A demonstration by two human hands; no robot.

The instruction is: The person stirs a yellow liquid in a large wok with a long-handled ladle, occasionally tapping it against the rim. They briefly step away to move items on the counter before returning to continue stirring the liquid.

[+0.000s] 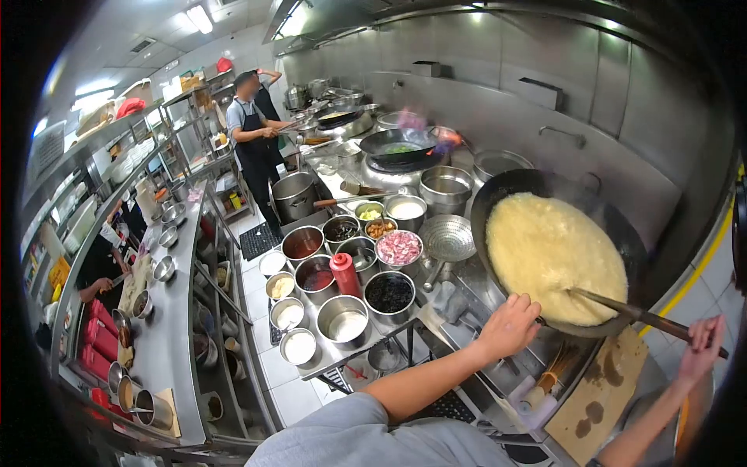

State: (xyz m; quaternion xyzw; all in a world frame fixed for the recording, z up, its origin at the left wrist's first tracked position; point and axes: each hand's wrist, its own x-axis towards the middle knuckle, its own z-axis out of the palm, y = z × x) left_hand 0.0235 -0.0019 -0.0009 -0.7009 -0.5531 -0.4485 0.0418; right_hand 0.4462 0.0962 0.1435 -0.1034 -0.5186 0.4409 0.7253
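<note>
A large dark wok (489, 268) is tilted toward me on the right, filled with foamy yellow liquid (556, 253). My left hand (510, 325) is closed at the wok's near rim; what its fingers grip there is partly hidden. Farther right, my right hand (704, 342) is wrapped round the wooden handle of a ladle (654, 319). The ladle's lower end is sunk in the yellow liquid. Below the wok lie a bamboo brush (554, 367) and a stained cardboard sheet (599, 397).
Left of the wok are a perforated strainer (447, 237), a red squeeze bottle (345, 275), a bowl of raw meat (398, 247) and several steel pots. Another wok (397, 154) sits behind, with flames beside it. A person in an apron (253, 140) stands farther back.
</note>
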